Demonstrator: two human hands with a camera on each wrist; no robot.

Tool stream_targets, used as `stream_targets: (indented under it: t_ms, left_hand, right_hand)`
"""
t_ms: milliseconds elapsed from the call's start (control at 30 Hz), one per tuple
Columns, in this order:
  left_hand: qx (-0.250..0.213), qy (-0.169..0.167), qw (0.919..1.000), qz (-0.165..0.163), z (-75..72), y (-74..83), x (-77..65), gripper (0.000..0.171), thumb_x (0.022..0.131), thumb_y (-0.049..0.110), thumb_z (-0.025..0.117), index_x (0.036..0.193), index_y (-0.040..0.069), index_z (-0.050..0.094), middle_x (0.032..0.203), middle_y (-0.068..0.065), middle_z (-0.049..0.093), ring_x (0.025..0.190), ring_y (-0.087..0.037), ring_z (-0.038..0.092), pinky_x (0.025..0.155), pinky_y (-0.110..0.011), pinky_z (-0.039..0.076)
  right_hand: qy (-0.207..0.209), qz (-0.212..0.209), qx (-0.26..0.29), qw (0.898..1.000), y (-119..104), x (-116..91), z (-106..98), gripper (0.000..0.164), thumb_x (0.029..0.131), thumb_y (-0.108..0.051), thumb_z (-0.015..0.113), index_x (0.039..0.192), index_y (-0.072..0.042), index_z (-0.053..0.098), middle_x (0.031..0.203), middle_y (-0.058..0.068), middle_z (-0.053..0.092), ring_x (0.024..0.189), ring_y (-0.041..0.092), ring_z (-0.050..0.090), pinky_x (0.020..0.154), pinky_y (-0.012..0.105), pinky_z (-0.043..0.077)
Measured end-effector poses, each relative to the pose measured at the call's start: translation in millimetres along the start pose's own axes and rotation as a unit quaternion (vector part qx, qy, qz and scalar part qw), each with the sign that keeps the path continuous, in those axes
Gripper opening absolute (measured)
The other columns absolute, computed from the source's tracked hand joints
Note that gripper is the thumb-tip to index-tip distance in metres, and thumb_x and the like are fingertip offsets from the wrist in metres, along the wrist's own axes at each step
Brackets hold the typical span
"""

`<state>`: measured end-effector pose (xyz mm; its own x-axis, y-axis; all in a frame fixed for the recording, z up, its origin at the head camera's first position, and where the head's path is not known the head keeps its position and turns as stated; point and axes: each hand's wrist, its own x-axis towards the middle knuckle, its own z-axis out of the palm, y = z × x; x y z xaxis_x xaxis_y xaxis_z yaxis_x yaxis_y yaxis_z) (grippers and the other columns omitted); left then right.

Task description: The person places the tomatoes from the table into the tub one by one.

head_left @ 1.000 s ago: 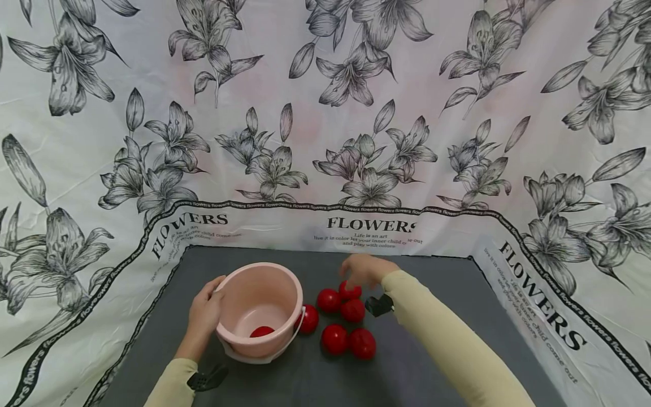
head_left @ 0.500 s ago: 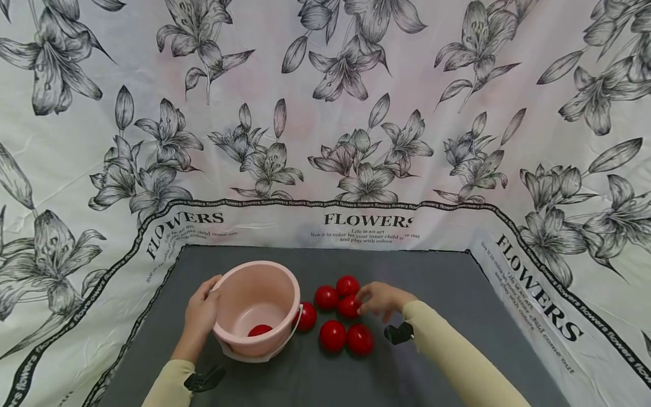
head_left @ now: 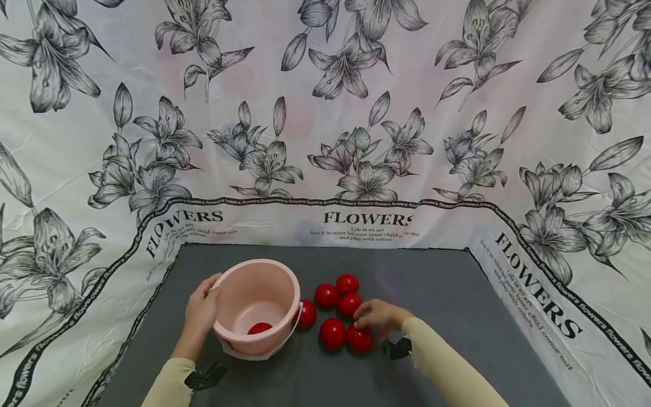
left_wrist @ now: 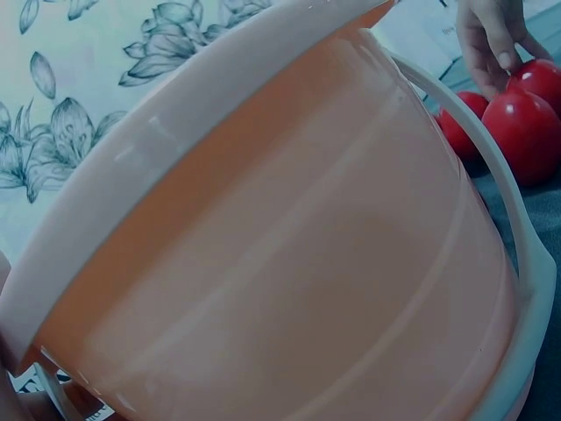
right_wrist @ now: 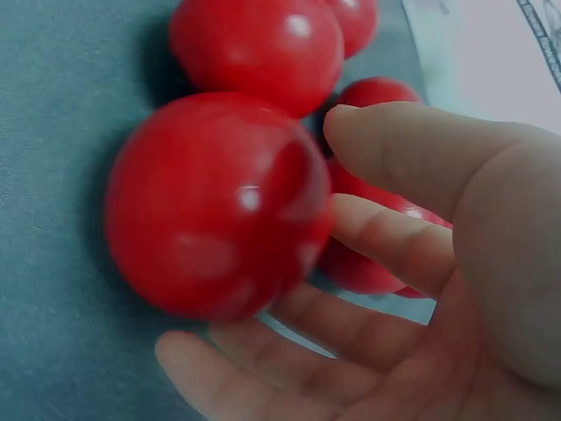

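My left hand grips the rim of a pale pink bucket on its left side. The bucket leans with its mouth toward me, and one glossy red ball lies inside. At the front right of a group of similar balls, my right hand reaches over a red ball. In the right wrist view, the fingers spread beside and below this ball, while the thumb stands apart from it. The left wrist view is mostly filled by the bucket's outer wall.
Several more red balls cluster between bucket and right hand, one close against the bucket's right side. A white handle hangs down the bucket. Patterned flower cloth surrounds the dark grey table at the back and sides.
My right hand has come from the rearmost ball, past the middle one, down to the front right ball. The left hand still holds the bucket in place.
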<state>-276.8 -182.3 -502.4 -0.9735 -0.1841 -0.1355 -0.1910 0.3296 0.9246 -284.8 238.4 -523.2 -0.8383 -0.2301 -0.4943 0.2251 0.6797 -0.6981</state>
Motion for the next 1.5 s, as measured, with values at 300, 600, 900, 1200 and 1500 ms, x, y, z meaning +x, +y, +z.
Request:
stream_targets:
  t_ms: [300, 600, 900, 1200, 1500]
  left_hand:
    - [0.006, 0.0, 1.0, 0.001, -0.5, 1.4, 2.5, 0.05, 0.109, 0.031, 0.038, 0.157, 0.015, 0.039, 0.163, -0.016, 0.037, 0.144, -0.037, 0.041, 0.117, -0.058, 0.037]
    - [0.011, -0.001, 0.9999, 0.004, -2.6, 1.6, 5.4, 0.05, 0.109, 0.03, 0.039, 0.157, 0.015, 0.04, 0.163, -0.017, 0.038, 0.143, -0.038, 0.041, 0.116, -0.058, 0.037]
    - [0.004, 0.002, 1.0, 0.0, -2.6, 2.3, 5.3, 0.05, 0.109, 0.029, 0.039, 0.156, 0.013, 0.04, 0.161, -0.018, 0.038, 0.141, -0.038, 0.043, 0.115, -0.057, 0.039]
    - [0.001, 0.004, 1.0, 0.0, -2.4, 3.0, 6.5, 0.049, 0.108, 0.027, 0.04, 0.155, 0.012, 0.042, 0.161, -0.019, 0.04, 0.142, -0.038, 0.043, 0.115, -0.057, 0.04]
    - [0.007, 0.006, 1.0, 0.001, -3.7, 2.8, 5.5, 0.049, 0.108, 0.025, 0.04, 0.155, 0.011, 0.042, 0.161, -0.019, 0.04, 0.144, -0.039, 0.042, 0.117, -0.057, 0.038]
  right_hand:
    - [0.016, 0.0, 0.008, 1.0, 6, 3, 7, 0.028, 0.092, -0.019, 0.073, 0.117, -0.006, 0.071, 0.117, 0.008, 0.067, 0.104, 0.025, 0.065, 0.067, 0.05, 0.063]
    - [0.013, -0.001, 0.025, 1.0, 7, 5, 10, 0.031, 0.09, -0.019, 0.074, 0.117, -0.005, 0.071, 0.112, 0.008, 0.067, 0.102, 0.025, 0.065, 0.067, 0.05, 0.063]
    - [0.013, -0.01, 0.026, 1.0, 8, 5, 14, 0.03, 0.089, -0.018, 0.075, 0.116, -0.005, 0.072, 0.109, 0.009, 0.069, 0.098, 0.025, 0.067, 0.065, 0.048, 0.063]
    - [0.033, -0.016, 0.028, 0.999, 10, 7, 15, 0.025, 0.086, -0.014, 0.073, 0.11, -0.004, 0.073, 0.106, 0.008, 0.069, 0.095, 0.023, 0.067, 0.061, 0.048, 0.063]
    - [0.043, -0.017, 0.022, 0.999, 9, 3, 12, 0.025, 0.086, -0.015, 0.072, 0.109, -0.005, 0.074, 0.103, 0.008, 0.07, 0.091, 0.023, 0.067, 0.06, 0.048, 0.063]
